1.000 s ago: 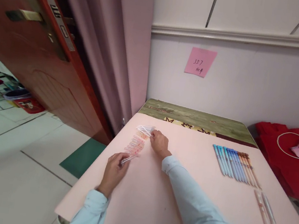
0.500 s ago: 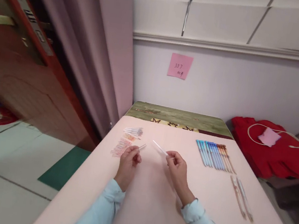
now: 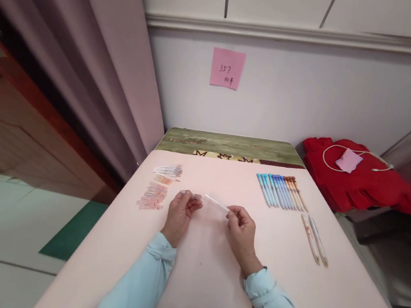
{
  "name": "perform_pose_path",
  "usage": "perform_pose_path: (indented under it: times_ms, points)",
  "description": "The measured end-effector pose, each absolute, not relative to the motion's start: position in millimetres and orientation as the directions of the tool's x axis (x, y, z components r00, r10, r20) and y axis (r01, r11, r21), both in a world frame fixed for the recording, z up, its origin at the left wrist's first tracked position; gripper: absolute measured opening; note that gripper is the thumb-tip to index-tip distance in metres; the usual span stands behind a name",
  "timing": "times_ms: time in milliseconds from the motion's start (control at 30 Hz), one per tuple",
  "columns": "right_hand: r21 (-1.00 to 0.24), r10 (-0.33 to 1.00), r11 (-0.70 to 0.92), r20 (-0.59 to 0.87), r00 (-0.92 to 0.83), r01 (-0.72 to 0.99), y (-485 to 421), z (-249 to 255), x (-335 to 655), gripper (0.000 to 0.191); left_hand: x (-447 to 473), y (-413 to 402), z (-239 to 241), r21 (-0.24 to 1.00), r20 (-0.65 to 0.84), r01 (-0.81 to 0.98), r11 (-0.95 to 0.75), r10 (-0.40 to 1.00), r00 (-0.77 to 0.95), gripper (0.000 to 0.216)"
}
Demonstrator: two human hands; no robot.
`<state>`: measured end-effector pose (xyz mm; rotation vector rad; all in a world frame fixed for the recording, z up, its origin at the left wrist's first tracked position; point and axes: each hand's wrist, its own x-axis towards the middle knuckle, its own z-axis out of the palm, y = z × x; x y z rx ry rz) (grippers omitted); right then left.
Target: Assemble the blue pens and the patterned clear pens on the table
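Observation:
My left hand (image 3: 181, 211) is curled over the pale pink table (image 3: 208, 288), fingers closed round a small clear piece that barely shows at the fingertips. My right hand (image 3: 241, 227) pinches a thin clear pen refill (image 3: 216, 203), which points up and left toward the left hand; the two do not meet. Just left of my left hand lie a row of small pink patterned pieces (image 3: 152, 197) and a bundle of clear refills (image 3: 169, 170).
A row of blue and brown pens (image 3: 281, 190) lies at the table's far right, with two pale pens (image 3: 315, 233) nearer me. A pink note (image 3: 227, 68) hangs on the wall. Red cloth (image 3: 359, 179) lies right of the table; curtain and door stand left.
Both hands left the small parts at the table's left and came to the middle. My right hand now carries a clear refill, my left a small piece. The view swung right.

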<state>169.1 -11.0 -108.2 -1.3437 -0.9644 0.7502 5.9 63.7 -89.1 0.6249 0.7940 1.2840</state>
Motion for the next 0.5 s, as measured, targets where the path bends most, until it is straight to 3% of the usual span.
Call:
perform_pose_path:
  times_ms: [500]
  points:
    - [-0.942, 0.877, 0.102, 0.236, 0.418, 0.319, -16.8, -108.1, 166.2, 0.019, 9.4, 62.1, -89.8, 0.842, -0.126, -0.518, 0.149, 0.989, 0.081, 0.03]
